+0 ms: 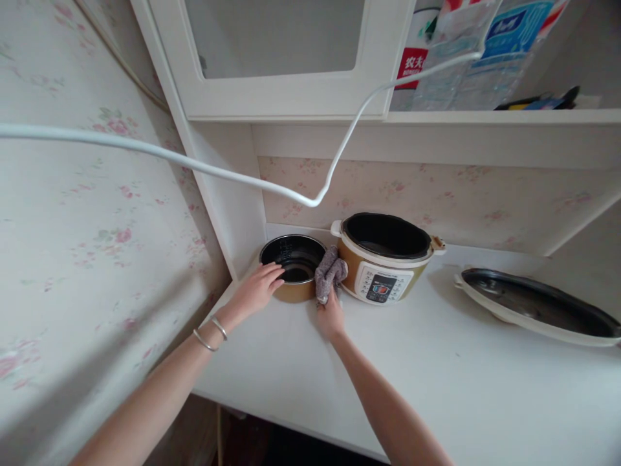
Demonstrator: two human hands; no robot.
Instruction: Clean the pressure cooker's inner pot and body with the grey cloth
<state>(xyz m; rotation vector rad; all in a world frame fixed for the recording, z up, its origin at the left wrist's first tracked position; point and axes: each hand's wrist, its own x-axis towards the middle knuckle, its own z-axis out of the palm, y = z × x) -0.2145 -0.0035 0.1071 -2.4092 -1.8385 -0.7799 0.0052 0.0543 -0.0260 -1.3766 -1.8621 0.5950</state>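
Observation:
A round inner pot [297, 294], dark inside and gold outside, stands on the white counter near the left panel. My left hand [259, 285] rests at its left rim with the fingers stretched over the edge. Bunched in my right hand [331, 317] is a grey-purple cloth [330, 272], held between the pot's right side and the cooker. The electric pressure cooker [383, 259], gold and white with a button panel, stands just right of the cloth with its top uncovered. Its oval-looking lid [533, 307] lies upside down farther right.
Above the counter [417, 375] hangs a white cabinet [291, 97] with a glass-paned door. Plastic-wrapped bottles [456, 71] fill the open shelf at right. A white cable [233, 175] crosses in front of the cabinet. Flowered wallpaper [111, 239] covers the left wall.

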